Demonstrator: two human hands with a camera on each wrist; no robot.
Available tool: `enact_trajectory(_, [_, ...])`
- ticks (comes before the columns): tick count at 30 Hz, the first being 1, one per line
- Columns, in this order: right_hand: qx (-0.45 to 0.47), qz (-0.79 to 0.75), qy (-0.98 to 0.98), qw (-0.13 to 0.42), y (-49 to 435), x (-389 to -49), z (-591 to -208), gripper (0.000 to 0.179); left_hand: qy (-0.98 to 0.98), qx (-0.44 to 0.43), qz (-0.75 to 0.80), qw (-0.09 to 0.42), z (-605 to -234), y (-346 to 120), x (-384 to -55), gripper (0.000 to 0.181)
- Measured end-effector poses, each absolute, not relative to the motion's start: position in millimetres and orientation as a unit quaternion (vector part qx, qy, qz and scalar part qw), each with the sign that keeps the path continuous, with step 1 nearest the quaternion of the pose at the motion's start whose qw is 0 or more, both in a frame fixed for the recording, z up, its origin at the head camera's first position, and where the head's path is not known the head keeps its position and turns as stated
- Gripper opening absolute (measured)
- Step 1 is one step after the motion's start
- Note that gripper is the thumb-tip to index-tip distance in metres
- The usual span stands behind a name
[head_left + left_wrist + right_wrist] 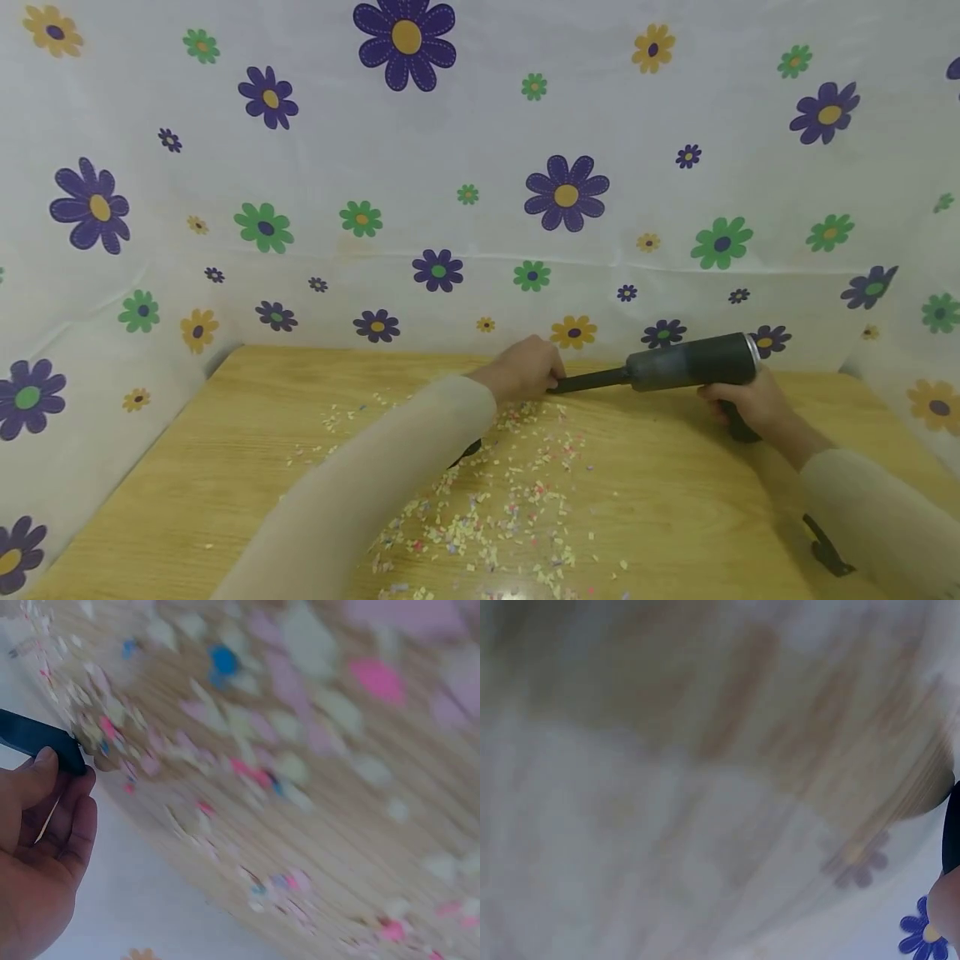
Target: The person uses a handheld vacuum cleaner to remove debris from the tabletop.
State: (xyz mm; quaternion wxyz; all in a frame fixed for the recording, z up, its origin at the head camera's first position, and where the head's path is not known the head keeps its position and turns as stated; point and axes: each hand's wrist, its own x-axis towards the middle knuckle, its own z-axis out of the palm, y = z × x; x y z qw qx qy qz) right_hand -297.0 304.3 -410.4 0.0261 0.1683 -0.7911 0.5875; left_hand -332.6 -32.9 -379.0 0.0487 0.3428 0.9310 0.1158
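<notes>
My right hand (pixel 750 404) grips the handle of a black handheld vacuum cleaner (pixel 693 362), its body tilted slightly with the rear end higher. A long thin nozzle (pixel 596 380) reaches from its front toward the left. At the nozzle's tip my left hand (pixel 528 367) pinches the dark end between thumb and fingers; the left wrist view shows the nozzle end (pixel 45 739) close over the confetti. Small paper confetti (pixel 517 500) in pale yellow, pink and blue lies scattered under and in front of my left arm. In the right wrist view only a thumb (pixel 946 907) and a black edge show.
The wooden table (pixel 675 508) carries the confetti mostly in its middle, with thinner bits to the left. A white cloth with printed flowers (pixel 480 150) hangs behind the table and along both sides. Dark straps (pixel 825 546) show at my wrists.
</notes>
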Motion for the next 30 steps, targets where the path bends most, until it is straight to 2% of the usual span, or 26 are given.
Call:
enact_trajectory(4, [0.181, 0.607, -0.773, 0.03, 312.5, -295.0, -408.5, 0.019, 0.932, 0.348, 0.089, 0.044, -378.8, -22.8, -331.3, 0.017])
enact_trajectory(8, [0.214, 0.607, -0.765, 0.029, 322.9, -293.0, -407.8, 0.027, 0.934, 0.347, 0.064, 0.062, -376.9, -10.5, -327.8, 0.017])
enact_trajectory(18, [0.258, 0.604, -0.753, 0.024, 332.7, -289.4, -407.3, 0.017, 0.937, 0.335, 0.05, 0.087, -372.6, 0.4, -314.9, 0.017])
enact_trajectory(23, [0.273, 0.618, -0.737, 0.017, 334.2, -289.6, -409.0, 0.022, 0.934, 0.341, 0.058, 0.087, -370.2, -1.2, -314.1, 0.022])
enact_trajectory(30, [0.261, 0.613, -0.745, 0.015, 330.0, -288.9, -409.0, 0.028, 0.923, 0.373, 0.059, 0.079, -372.4, -9.6, -316.0, 0.014])
